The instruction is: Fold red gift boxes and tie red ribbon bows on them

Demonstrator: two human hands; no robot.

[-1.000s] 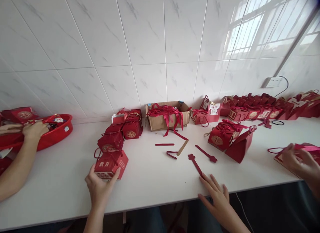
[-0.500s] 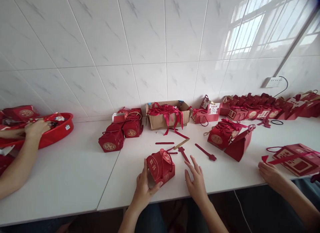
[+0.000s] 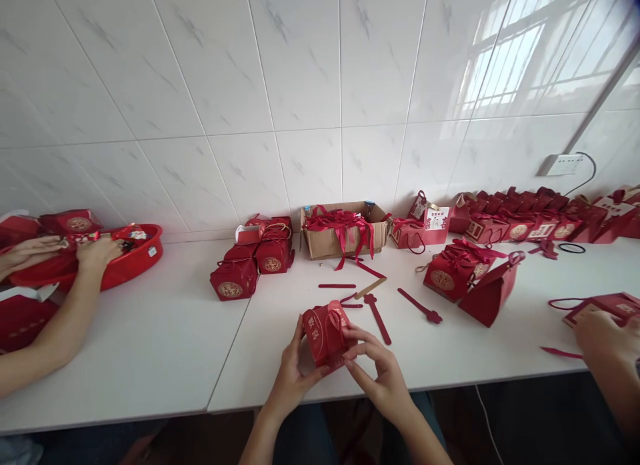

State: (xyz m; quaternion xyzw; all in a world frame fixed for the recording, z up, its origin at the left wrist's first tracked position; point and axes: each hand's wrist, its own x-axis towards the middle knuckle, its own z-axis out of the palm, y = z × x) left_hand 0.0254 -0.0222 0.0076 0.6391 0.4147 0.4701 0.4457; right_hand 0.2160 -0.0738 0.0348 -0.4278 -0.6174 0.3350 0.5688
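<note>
A small red gift box (image 3: 320, 335) with gold print and a thin dark red cord stands near the table's front edge. Its left side is gripped by my left hand (image 3: 287, 382), thumb low on the near face. My right hand (image 3: 383, 375) meets the right side with bent fingers and thumb at the cord; the exact contact is partly hidden. Just beyond the box lie a flower-ended red strip (image 3: 379, 320), a straight red strip (image 3: 337, 286) and a gold strip (image 3: 371, 288). Another flower-ended strip (image 3: 419, 306) is farther right.
Behind stands a cardboard box (image 3: 323, 244) of red ribbons (image 3: 345, 220). Closed gift boxes (image 3: 234, 280) sit left of it, others (image 3: 445, 273) to the right. A co-worker's hands reach into a red basin (image 3: 133, 270); another person's hand (image 3: 603, 338) is at a box on the right.
My right hand has moved left from the table onto the box's right side. My left hand still holds the box. The right-hand person's hand has moved onto their box.
</note>
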